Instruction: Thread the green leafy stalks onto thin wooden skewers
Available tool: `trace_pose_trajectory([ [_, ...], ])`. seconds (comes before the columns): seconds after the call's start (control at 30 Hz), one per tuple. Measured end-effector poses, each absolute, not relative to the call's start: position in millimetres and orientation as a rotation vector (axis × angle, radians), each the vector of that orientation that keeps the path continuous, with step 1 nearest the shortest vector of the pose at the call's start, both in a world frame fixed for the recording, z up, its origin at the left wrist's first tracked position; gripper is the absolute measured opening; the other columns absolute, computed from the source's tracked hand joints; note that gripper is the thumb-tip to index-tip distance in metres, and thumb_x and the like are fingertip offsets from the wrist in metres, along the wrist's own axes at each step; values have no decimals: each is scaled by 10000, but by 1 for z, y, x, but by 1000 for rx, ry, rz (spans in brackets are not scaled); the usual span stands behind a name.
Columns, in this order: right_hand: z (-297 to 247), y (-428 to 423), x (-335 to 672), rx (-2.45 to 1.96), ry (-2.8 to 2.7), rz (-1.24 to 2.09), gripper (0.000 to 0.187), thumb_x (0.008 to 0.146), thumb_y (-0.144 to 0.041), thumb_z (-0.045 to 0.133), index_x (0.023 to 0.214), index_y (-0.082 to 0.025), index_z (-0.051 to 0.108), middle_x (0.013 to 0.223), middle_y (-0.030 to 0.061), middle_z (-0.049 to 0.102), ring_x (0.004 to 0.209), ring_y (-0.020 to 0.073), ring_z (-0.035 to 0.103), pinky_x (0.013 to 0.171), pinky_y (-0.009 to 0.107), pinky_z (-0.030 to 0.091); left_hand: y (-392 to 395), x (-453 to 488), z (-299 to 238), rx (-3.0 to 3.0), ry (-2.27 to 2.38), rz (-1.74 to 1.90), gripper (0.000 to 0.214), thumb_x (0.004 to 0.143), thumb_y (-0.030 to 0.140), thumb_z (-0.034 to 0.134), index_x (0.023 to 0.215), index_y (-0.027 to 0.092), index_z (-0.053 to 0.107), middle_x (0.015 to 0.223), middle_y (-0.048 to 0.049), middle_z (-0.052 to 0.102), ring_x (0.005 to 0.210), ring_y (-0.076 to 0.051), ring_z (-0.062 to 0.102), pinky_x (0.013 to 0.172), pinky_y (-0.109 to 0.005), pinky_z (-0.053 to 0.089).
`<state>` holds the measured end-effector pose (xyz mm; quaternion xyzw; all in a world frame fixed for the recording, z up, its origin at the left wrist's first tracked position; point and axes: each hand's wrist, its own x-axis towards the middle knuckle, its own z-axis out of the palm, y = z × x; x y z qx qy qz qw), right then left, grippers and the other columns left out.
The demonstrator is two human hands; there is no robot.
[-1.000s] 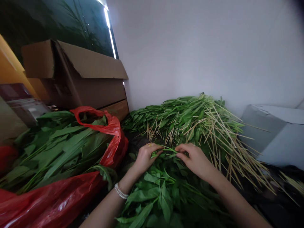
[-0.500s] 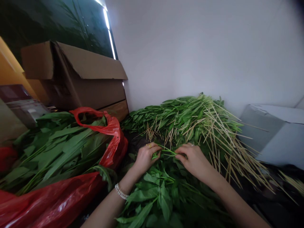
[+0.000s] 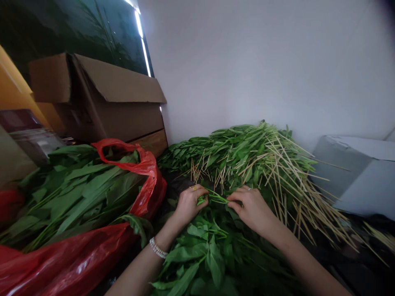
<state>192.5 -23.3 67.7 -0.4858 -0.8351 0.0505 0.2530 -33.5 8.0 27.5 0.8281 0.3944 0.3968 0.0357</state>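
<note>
My left hand [image 3: 189,203] and my right hand [image 3: 250,207] meet over a loose heap of leafy greens [image 3: 210,250] in front of me. Both are closed in a pinch on the same thin green stem [image 3: 216,199], which runs between them. The left hand wears a yellow ring, and a pearl bracelet [image 3: 157,249] sits on its wrist. Just beyond the hands lies a big pile of greens threaded on bamboo skewers [image 3: 262,164], its sticks fanning toward the right.
A red plastic bag [image 3: 92,246] full of long-leaved greens [image 3: 77,189] lies at the left. Behind it stand stacked cardboard boxes [image 3: 101,98]. A grey box [image 3: 358,172] sits at the right by the white wall [image 3: 262,61].
The two hands have shifted only slightly, drawing a little closer on the stem; everything else stays put.
</note>
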Motion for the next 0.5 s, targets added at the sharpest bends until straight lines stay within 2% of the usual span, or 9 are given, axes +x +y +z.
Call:
trace_pose_trajectory([
  [0.3, 66, -22, 190, -1276, -2229, 204, 95, 822, -194, 657, 807, -236, 741, 816, 14, 723, 843, 213, 622, 789, 331, 440, 21, -37, 23, 1875, 1383, 1575, 112, 715, 163, 594, 732, 161, 705, 718, -12, 702, 678, -153, 636, 672, -248, 480],
  [0.4, 64, -18, 198, -1303, -2199, 181, 98, 817, -201, 652, 795, -236, 740, 823, 21, 728, 848, 221, 628, 791, 337, 445, 30, -50, 26, 1691, 1497, 1707, 161, 763, 206, 526, 732, 148, 673, 666, -11, 676, 632, -151, 610, 603, -234, 460],
  [0.5, 61, -14, 202, -1318, -2169, 178, 99, 821, -213, 646, 808, -238, 741, 846, 25, 735, 860, 227, 633, 795, 340, 448, 26, -51, 32, 1695, 1478, 1734, 183, 822, 247, 510, 767, 154, 658, 709, -12, 675, 681, -151, 614, 636, -232, 465],
])
